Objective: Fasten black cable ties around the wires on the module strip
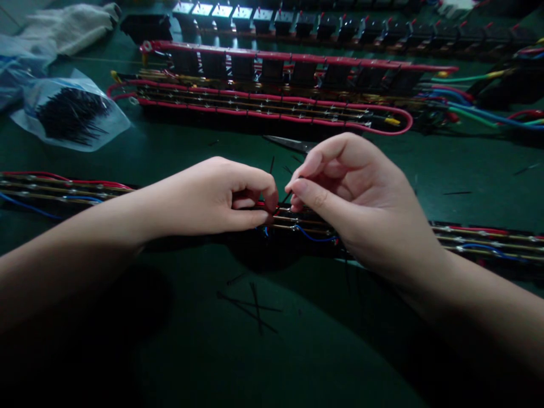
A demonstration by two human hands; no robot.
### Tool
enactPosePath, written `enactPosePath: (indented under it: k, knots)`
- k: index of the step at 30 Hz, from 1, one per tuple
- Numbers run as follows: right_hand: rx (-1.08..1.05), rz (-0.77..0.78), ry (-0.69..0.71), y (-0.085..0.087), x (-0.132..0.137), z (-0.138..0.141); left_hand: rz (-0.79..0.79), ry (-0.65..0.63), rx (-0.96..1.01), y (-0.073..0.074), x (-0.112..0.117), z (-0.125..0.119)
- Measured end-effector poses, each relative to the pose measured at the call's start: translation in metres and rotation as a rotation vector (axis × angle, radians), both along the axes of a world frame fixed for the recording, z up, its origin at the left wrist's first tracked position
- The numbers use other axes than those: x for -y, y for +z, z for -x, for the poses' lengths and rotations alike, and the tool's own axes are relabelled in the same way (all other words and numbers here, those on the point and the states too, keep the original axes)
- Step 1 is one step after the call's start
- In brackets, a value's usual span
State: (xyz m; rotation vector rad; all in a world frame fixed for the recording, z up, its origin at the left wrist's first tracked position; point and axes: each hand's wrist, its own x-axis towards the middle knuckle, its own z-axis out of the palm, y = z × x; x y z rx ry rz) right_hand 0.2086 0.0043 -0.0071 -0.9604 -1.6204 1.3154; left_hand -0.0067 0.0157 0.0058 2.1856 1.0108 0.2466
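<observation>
A long black strip of sockets (pixel 480 241) with brass bars and red and blue wires lies across the green mat in front of me. My left hand (pixel 212 195) rests on its middle, fingers curled in a pinch on a thin black cable tie (pixel 272 165) at the red wire. My right hand (pixel 352 198) meets it from the right, thumb and forefinger pinched on the same tie. Both hands hide the strip beneath them.
A second wired socket strip (pixel 276 93) with a red wire loop lies further back, and a row of black switches (pixel 340 25) behind it. A clear bag of black cable ties (pixel 70 113) sits at left. Scissors (pixel 289 144) and loose ties (pixel 250 306) lie on the mat.
</observation>
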Motion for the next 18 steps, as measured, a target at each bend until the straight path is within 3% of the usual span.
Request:
enactPosePath:
  k: [6, 18]
  knots:
    - [0.115, -0.047, 0.097, 0.0032, 0.0018, -0.0002, -0.029, 0.002, -0.002, -0.0007, -0.0001, 0.0006]
    - [0.246, -0.173, 0.055, 0.0002, 0.0024, 0.0012, -0.034, -0.028, 0.023, 0.0002, 0.0010, 0.0005]
